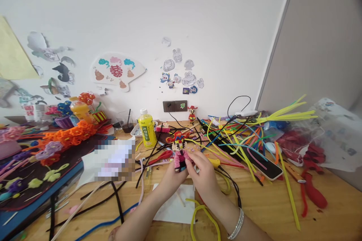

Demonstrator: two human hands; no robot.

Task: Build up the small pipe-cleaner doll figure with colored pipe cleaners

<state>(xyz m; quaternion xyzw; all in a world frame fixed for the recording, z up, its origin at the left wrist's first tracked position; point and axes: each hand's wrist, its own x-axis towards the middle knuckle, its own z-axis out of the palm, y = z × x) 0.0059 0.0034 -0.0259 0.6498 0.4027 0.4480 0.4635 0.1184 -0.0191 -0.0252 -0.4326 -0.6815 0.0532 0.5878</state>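
Pipe-cleaner figurine (180,154), seemingly near completion: red hat (178,135), head (178,144) and pink sleeves (178,158) already in place, remaining work impossible to tell.
Behind, white wall (226,26) with paper cutouts (177,55); below, wooden table (254,211) littered with loose pipe cleaners (288,115). Near white paper sheet (168,211), figurine held between half-curled left hand (177,177) underneath and right hand (202,167), thumb and forefinger nearly closed on its side.

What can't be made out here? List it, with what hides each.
All in the head view:
- Back of the doll: turned away from the camera.
- Most fingers of the left hand: behind the doll and right hand.
- Much of the white sheet: covered by pixelation.
- Yellow paper: cut off by the left edge.
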